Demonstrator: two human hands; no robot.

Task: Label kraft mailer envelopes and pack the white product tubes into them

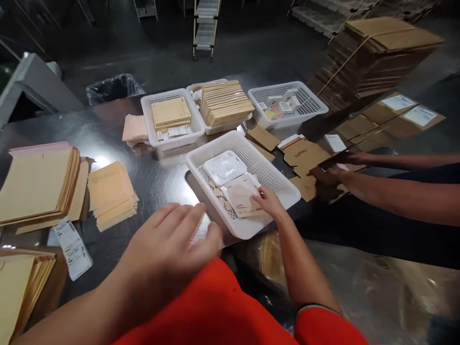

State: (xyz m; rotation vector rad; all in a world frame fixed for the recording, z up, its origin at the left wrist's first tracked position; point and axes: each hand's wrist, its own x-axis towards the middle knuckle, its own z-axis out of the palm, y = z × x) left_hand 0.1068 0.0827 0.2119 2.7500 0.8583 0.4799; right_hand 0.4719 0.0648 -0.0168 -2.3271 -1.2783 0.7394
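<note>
My left hand (176, 239) is raised over the table's front edge, its fingers curled round a small white item (199, 231) that is partly hidden. My right hand (268, 201) reaches into the near white basket (237, 231) and pinches the right edge of a flat, translucent-wrapped packet (242, 194) with brown card and print. Beside that packet, at the basket's back left, lies a clear rounded plastic pack (225, 167). Small brown card pieces (220, 194) show under and left of the packet.
Behind stand baskets with brown envelopes (172, 112), upright boxes (226, 103) and small white parts (287, 103). Envelope stacks (36, 182) and a label stack (73, 249) lie left. At right, another person's hands (334, 170) handle brown cartons (304, 153) near a strapped cardboard stack (370, 57).
</note>
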